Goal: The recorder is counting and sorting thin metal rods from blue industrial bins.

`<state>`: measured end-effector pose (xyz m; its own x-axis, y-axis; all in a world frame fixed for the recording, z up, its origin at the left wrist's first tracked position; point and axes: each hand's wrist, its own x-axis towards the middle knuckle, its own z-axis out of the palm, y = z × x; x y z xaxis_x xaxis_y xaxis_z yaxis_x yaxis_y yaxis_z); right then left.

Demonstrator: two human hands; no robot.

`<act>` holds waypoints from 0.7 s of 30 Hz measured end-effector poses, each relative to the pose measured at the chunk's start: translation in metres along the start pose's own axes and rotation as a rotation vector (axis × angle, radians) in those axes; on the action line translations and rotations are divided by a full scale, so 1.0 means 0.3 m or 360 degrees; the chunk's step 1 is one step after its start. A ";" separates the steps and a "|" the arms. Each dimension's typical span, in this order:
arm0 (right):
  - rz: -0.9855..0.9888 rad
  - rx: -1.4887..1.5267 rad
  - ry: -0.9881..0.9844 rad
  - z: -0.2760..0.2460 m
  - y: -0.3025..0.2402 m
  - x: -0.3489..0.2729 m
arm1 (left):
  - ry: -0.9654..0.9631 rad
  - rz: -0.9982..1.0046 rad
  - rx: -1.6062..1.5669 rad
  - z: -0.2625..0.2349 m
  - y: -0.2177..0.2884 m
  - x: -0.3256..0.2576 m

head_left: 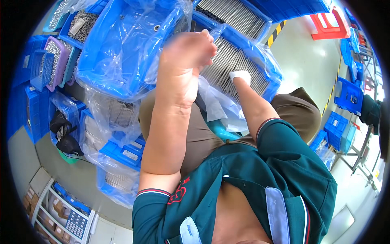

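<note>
Just above the inner edge of a blue crate of thin metal rods (pixel 227 61), my left hand (pixel 189 51) is raised with its fingers curled inward. Blur covers much of this hand, so whatever it grips, if anything, cannot be made out. My right hand (pixel 240 76), in a white covering, rests against the rods near the crate's near right part. Its fingers are too small and hidden to read. The rods lie side by side in a plastic-lined crate. Below it, a whitish plastic sheet (pixel 219 101) hangs toward my lap.
A large blue bin (pixel 97 53) lined with clear plastic stands left of my left hand. Another crate of rods (pixel 231 16) sits behind. Baskets of small metal parts (pixel 53 57) are at far left. A red stool (pixel 331 24) stands at far right, beyond striped floor tape (pixel 277 32).
</note>
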<state>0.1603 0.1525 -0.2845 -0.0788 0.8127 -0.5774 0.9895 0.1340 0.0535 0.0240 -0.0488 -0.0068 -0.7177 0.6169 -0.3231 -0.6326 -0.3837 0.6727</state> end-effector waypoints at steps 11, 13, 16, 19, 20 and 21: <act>0.0125 0.0277 0.0343 0.007 0.139 -0.008 | -0.0051 0.0020 0.0000 0.013 -0.004 0.006; 0.0155 0.0405 0.0415 0.010 0.154 0.010 | -0.0071 0.0000 -0.0005 0.034 -0.018 0.018; 0.0223 0.0529 0.0272 -0.004 0.086 -0.085 | -0.0029 -0.0004 0.0040 0.010 -0.020 0.016; 0.0225 0.0489 0.0375 -0.015 0.078 -0.093 | -0.0037 -0.0006 0.0066 0.033 -0.031 0.022; 0.0231 0.0503 0.0373 -0.017 0.073 -0.097 | -0.0048 -0.0008 0.0078 0.035 -0.033 0.023; 0.0232 0.0476 0.0355 -0.019 0.068 -0.102 | -0.0034 -0.0018 0.0073 0.037 -0.034 0.024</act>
<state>0.1823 0.1335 -0.2611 0.0734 0.9185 -0.3886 0.9812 -0.1363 -0.1368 0.0286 -0.0329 -0.0086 -0.7039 0.6359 -0.3166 -0.6262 -0.3450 0.6992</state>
